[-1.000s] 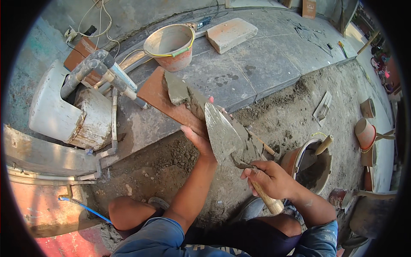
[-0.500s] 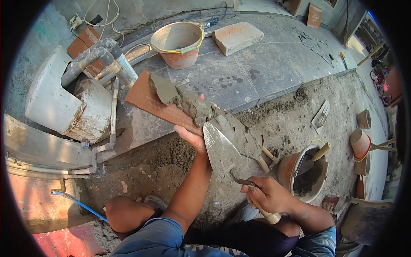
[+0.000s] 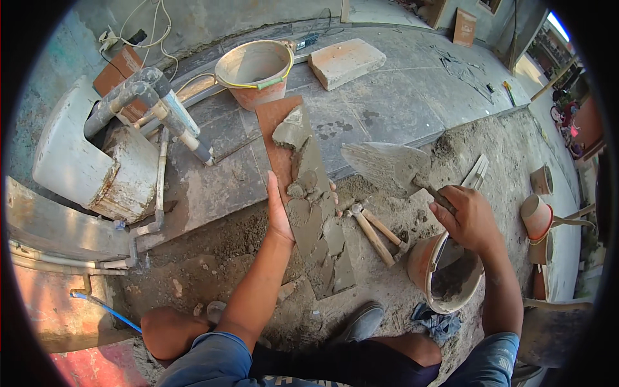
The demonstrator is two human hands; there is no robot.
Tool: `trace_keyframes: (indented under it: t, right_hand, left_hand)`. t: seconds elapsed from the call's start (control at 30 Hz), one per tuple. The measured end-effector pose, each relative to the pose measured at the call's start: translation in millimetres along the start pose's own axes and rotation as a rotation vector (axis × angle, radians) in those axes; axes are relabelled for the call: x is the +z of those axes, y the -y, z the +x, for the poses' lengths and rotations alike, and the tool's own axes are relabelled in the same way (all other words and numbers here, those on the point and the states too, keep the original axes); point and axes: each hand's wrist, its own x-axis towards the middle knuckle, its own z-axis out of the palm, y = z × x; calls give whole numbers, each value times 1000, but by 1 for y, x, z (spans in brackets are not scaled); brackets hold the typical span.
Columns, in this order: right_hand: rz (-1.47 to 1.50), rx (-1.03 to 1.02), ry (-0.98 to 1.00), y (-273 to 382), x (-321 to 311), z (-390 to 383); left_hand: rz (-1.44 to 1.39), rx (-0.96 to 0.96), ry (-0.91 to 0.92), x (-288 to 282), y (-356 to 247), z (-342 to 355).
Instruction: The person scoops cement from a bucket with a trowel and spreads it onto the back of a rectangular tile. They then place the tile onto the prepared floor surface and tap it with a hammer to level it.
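My left hand (image 3: 280, 218) supports a long reddish-brown tile (image 3: 273, 121) from beneath, thumb along its left edge and fingertips showing at the right edge. Wet grey mortar (image 3: 311, 160) lies in uneven lumps down most of the tile; the far left corner is bare. In my right hand (image 3: 474, 219) is the handle of a pointed trowel (image 3: 383, 162), its mortar-smeared blade held to the right of the tile, apart from it. Below my right hand stands a bucket (image 3: 422, 266) with dark mortar inside.
Two hammers (image 3: 375, 240) lie on the soil right of the tile. On the grey tiled ledge (image 3: 400, 97) stand a yellow-handled bucket (image 3: 251, 97) and a pale block (image 3: 348, 62). Grey pipes (image 3: 119, 103) and a white basin (image 3: 64, 148) are at left. Smaller pots (image 3: 536, 216) stand at right.
The tile has swung to point more straight away from me. The trowel has come off the mortar and moved up and to the right, with my right hand raised above the bucket.
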Motion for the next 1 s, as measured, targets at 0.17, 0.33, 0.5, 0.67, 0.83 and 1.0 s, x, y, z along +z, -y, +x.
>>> trace_keyframes:
  t: [0.17,0.33,0.5,0.67,0.83,1.0]
  right_hand:
    - [-381,-35,111,-15,-19,20]
    - [-525,-97,168,-22,-20,26]
    - [-543,-49,223,-30,-9,30]
    - [-513,-52,249,-32,-7,31]
    - [-515,-38,225,-47,-7,29]
    - [-501,126,118,-82,-19,23]
  left_hand:
    - [28,-280,10,-15,8,-2]
    - [141,-569,48,-16,14,-11]
    - [240,-690,121,-10,14,-22]
    - [350,-744,104,-16,-1,-38]
    - [432,-787,90,-7,-10,-49]
    - [273,-784,122,-21,-9,-51]
